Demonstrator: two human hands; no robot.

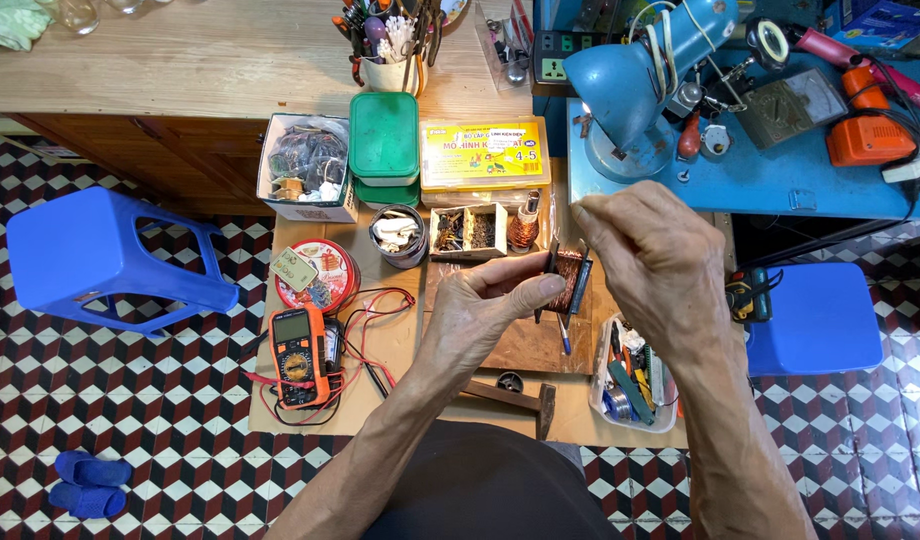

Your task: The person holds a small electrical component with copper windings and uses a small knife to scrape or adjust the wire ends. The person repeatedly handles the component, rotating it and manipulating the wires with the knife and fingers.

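the big brown wooden bench (pixel 180 60) runs along the top, and a bright blue metal table (pixel 760 180) sits at the right with a round blue lamp (pixel 630 90) on it. a blue plastic stool (pixel 100 255) stands on the checked tile floor at the left. in the middle is a low brown cardboard-topped work board (pixel 380 350), full of small things: a flat yellow box (pixel 485 152), a green plastic box with a lid (pixel 384 135), a round red tin (pixel 315 272), and an orange and black meter (pixel 296 355) with red and black wires. a small hammer with a wooden handle (pixel 510 397) lies near the person's body.

the left hand (pixel 485 305) holds a small coil of shiny copper wire on a dark frame (pixel 568 278), up above the board. the thumb and fingers press on it from the sides. the right hand (pixel 655 255) is just beside the coil, with its fingertips pressed together near the top. it looks like they pinch a very thin wire, but the wire is too fine to see.

the coil looks light and hard, but its thin wire could snap or kink, so it is best held by the dark frame, not by the copper turns.
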